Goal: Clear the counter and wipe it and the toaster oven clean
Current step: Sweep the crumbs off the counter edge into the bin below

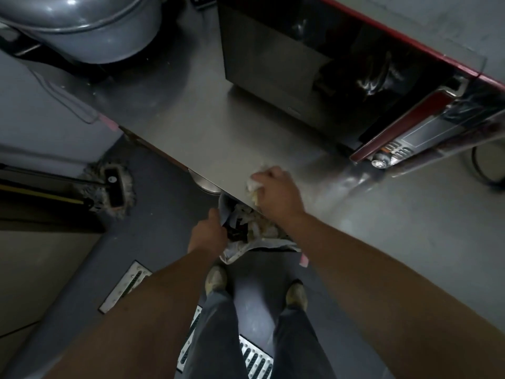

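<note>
My right hand [276, 191] grips a crumpled pale cloth [254, 184] at the front edge of the steel counter [207, 127]. Just below that edge, my left hand [209, 235] holds the rim of a grey bag [259, 244] open; crumpled paper and dark scraps lie inside it. The toaster oven [314, 75], dark with red trim, stands on the counter at the back right with its door [426, 132] hanging open toward me.
A large grey lidded pot [82, 26] sits at the counter's back left. On the floor to the left lies a mop head [112, 187]. Metal floor drain grates [254, 356] run by my feet. A black cord [481, 170] loops at the far right.
</note>
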The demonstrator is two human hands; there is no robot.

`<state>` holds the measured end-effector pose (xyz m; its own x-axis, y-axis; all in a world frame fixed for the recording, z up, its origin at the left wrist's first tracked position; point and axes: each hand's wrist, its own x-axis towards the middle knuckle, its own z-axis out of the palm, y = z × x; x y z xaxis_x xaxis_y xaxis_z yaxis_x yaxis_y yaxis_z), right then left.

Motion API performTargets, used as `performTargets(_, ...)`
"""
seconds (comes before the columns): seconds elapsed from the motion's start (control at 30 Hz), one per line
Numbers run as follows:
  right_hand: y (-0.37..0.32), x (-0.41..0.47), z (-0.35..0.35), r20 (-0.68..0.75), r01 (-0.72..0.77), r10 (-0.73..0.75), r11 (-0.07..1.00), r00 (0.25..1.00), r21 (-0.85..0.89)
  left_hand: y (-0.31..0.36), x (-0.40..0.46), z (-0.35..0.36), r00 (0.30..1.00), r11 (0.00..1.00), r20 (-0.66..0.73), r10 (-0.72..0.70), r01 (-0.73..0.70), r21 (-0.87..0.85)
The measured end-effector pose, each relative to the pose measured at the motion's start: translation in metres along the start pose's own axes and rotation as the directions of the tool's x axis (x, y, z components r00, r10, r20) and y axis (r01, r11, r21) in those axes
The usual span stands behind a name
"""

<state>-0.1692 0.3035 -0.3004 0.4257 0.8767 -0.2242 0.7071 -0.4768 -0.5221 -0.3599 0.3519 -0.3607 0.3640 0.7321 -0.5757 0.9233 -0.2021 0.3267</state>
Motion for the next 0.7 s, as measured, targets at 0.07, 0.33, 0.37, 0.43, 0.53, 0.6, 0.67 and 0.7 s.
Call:
performTargets(0.07,-0.011,-0.020,0.011,0.045,0.071,-0.070,0.997,0.997,-0.018,0.001,-0.001,-0.005,1.000,1.000,0.001,0.000,0.000,-0.001)
performTargets(0.33,-0.027,-0.009,-0.011,0.038,0.044,-0.052,0.981,0.998,0.189,-0.010,-0.002,-0.022,0.999,0.998,-0.007,-0.052,0.052,0.019)
performTargets(0.37,-0.026,0.004,-0.022,-0.044,0.025,-0.017,0.978,0.999,0.206,-0.012,-0.002,-0.021,0.998,0.998,-0.010,-0.059,0.059,0.021)
performTargets(0.43,-0.022,0.032,-0.045,-0.142,-0.019,0.045,0.984,0.989,0.179,-0.015,-0.003,-0.021,0.998,0.998,-0.012,-0.058,0.058,0.025)
performTargets(0.53,-0.006,0.066,-0.068,-0.184,-0.036,0.047,0.998,0.982,0.059,-0.016,-0.003,-0.021,0.998,0.999,-0.023,-0.050,0.050,0.012)
performTargets(0.6,0.010,0.078,-0.066,-0.115,-0.059,0.053,0.997,0.992,-0.043,-0.015,-0.004,-0.020,0.998,0.998,-0.021,-0.058,0.058,-0.001)
performTargets(0.67,0.022,0.073,-0.053,0.017,-0.048,0.050,0.993,0.999,-0.112,-0.013,-0.006,-0.018,0.998,0.998,-0.006,-0.067,0.067,-0.003)
performTargets(0.7,0.024,0.062,-0.045,0.057,-0.043,0.049,0.993,0.997,-0.111,-0.013,-0.008,-0.017,0.998,0.998,0.001,-0.068,0.068,-0.001)
